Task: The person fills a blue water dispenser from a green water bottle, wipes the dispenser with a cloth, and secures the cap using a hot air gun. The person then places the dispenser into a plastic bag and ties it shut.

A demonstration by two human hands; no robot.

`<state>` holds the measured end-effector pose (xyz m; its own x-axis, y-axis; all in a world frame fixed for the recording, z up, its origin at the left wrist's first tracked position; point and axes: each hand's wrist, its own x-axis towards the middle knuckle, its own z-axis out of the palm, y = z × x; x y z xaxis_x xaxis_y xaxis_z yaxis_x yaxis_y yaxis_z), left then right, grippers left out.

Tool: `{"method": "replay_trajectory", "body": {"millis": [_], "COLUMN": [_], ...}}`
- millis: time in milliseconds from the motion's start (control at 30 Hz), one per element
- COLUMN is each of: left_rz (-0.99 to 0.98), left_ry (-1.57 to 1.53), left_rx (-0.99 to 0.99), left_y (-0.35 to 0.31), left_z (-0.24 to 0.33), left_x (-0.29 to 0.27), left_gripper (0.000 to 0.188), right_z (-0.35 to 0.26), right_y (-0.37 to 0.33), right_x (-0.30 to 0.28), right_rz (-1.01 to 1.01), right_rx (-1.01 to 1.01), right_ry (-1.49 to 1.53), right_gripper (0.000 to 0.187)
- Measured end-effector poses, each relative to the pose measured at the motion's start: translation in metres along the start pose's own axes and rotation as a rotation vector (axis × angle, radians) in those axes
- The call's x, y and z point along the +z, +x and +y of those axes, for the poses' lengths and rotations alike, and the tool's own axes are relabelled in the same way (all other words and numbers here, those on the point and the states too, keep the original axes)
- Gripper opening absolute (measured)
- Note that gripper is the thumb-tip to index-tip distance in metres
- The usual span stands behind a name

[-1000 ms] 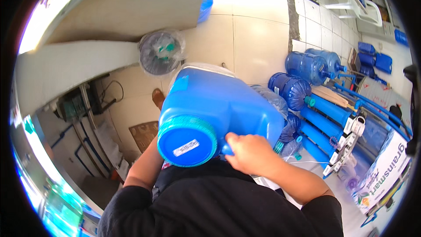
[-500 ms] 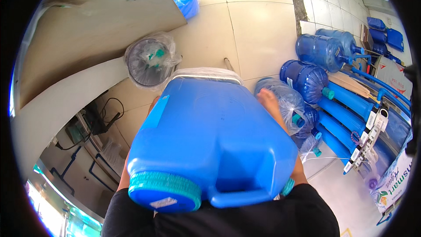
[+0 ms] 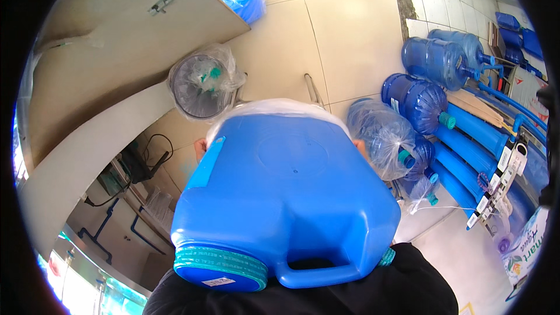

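A large blue water jug (image 3: 291,181) lies on its side against my lap, its built-in handle and wide teal-sealed cap (image 3: 221,268) toward me. A smaller teal-sealed spout (image 3: 387,256) shows at its right corner. Around its far end is a whitish clear plastic bag (image 3: 286,107). Beside the jug's far left edge, my left hand (image 3: 200,148) is closed at the bag's edge, mostly hidden behind the jug. My right hand (image 3: 360,148) is closed at the opposite side of the bag, also largely hidden.
A bag-lined bin (image 3: 201,87) with teal scraps stands left of the jug, beside a wooden panel (image 3: 134,29). Metal legs (image 3: 314,87) show beyond the jug. At right lie several blue bottles (image 3: 414,102), one bagged (image 3: 382,134), and blue filter tubes (image 3: 466,157).
My right hand has drawn back beside the jug, and my left hand shows more. The bag's edge has spread wider around the jug's far end. The view has shifted slightly.
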<state>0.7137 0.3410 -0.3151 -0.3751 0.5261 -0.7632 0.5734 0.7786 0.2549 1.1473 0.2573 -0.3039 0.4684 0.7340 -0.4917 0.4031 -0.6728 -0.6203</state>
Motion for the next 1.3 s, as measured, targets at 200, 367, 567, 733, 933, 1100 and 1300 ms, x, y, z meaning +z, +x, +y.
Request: {"method": "replay_trajectory", "body": {"millis": [200, 367, 567, 733, 933, 1100, 1300], "left_rz": [0.015, -0.03, 0.027, 0.244, 0.168, 0.251, 0.161], "left_ry": [0.038, 0.099, 0.075, 0.107, 0.139, -0.248, -0.354], "left_rx": [0.027, 0.069, 0.137, 0.412, 0.472, 0.53, 0.641], "left_y": [-0.034, -0.057, -0.099, -0.157, -0.212, -0.272, -0.362], "left_z": [0.009, 0.028, 0.043, 0.04, 0.056, 0.079, 0.099], "left_x": [-0.017, -0.052, -0.087, -0.117, -0.176, -0.23, -0.332], "left_gripper": [0.053, 0.05, 0.042, 0.033, 0.024, 0.026, 0.023], "right_z": [0.019, 0.011, -0.02, -0.098, -0.189, -0.242, -0.288], "right_y": [-0.026, -0.023, -0.029, -0.073, -0.1, -0.138, -0.184], "right_x": [-0.028, -0.036, -0.042, -0.089, -0.178, -0.247, -0.324], "right_rz": [-0.112, -0.182, -0.151, -0.076, -0.206, -0.236, -0.302], "right_rx": [0.051, 0.119, 0.123, -0.03, -0.248, -0.314, -0.481], "right_ry": [0.039, 0.104, 0.248, 0.071, -0.345, -0.257, -0.194], "right_gripper": [0.021, 0.02, 0.022, 0.034, 0.026, 0.032, 0.048]}}
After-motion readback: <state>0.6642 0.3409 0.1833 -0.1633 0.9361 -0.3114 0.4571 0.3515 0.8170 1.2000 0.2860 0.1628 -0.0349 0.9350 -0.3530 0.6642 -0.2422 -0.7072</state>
